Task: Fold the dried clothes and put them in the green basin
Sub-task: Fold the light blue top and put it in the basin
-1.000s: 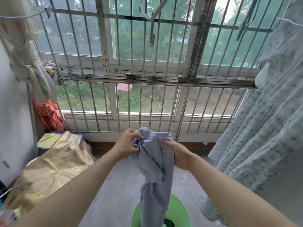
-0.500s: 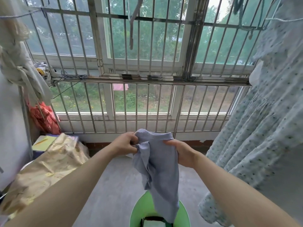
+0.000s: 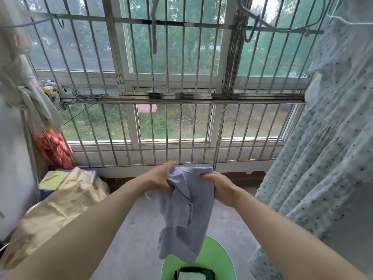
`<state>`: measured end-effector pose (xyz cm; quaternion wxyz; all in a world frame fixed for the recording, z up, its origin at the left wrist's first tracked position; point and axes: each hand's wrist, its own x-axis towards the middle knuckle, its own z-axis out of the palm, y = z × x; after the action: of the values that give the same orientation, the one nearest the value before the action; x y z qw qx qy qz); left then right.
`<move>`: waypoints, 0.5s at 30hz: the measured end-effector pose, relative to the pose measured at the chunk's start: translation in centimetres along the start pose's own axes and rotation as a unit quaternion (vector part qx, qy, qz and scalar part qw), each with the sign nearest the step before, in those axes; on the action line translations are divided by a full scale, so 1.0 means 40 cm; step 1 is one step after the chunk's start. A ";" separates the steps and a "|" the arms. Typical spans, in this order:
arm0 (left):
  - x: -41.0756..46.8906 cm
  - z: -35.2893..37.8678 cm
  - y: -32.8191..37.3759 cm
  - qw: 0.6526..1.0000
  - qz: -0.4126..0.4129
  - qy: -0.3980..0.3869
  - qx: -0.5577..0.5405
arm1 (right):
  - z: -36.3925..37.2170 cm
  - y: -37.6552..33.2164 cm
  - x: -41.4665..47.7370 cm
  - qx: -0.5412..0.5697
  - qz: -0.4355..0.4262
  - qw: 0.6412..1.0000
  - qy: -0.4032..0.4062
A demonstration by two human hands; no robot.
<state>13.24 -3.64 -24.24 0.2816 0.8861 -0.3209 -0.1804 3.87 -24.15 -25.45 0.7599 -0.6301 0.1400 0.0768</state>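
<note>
Roughly midway, I'd judge: the green basin (image 3: 217, 252) on the floor (image 3: 129, 239) already holds a folded pile (image 3: 190, 275), dark cloth with something white on top. It sits at the very bottom edge of my view, so I can't say how many pieces are in it.

The piece in hand is a grey-blue garment (image 3: 187, 219), held up in the air directly above the basin. The left grip (image 3: 159, 178) has its fingers curled round a bunched top corner. The right grip (image 3: 220, 186) clutches the opposite top edge, fingers folded over the cloth. The top hem runs fairly straight between them, and the rest hangs rumpled with one flap doubled over the front. Its lower edge is just above the basin's far rim. So this fold is barely begun, and laying it in the basin is yet to do.

More washing may be waiting. A pale dotted dress (image 3: 323, 158) hangs at my right, close beside the right forearm, and a pale cloth (image 3: 30, 93) hangs bunched at upper left. Window bars (image 3: 167, 126) close off the front, and a gold-coloured sheet (image 3: 56, 209) covers a heap at the left with a red bundle (image 3: 52, 148) behind it. Nothing lies between garment and basin, and the dress is the one thing my right arm could brush.
</note>
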 end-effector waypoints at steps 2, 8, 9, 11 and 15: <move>-0.003 -0.005 -0.003 1.000 -0.013 0.000 0.023 | 0.001 0.007 0.005 -0.005 0.002 1.000 -0.007; 0.003 -0.006 -0.015 0.997 -0.075 0.028 0.011 | 0.013 0.015 0.013 -0.034 -0.003 0.999 -0.030; 0.004 -0.006 -0.014 0.997 -0.072 0.036 0.014 | 0.013 0.018 0.016 -0.035 -0.005 0.999 -0.033; 0.008 -0.008 -0.009 0.998 -0.050 0.048 -0.006 | 0.014 0.016 0.017 -0.032 -0.009 0.999 -0.036; -0.003 -0.016 0.024 0.997 0.001 0.046 -0.067 | 0.016 0.007 0.016 -0.024 -0.013 0.998 -0.048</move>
<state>13.03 -3.91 -23.12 0.3553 0.8721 -0.2956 -0.1606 4.47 -23.52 -25.80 0.7515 -0.6454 0.0930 0.1007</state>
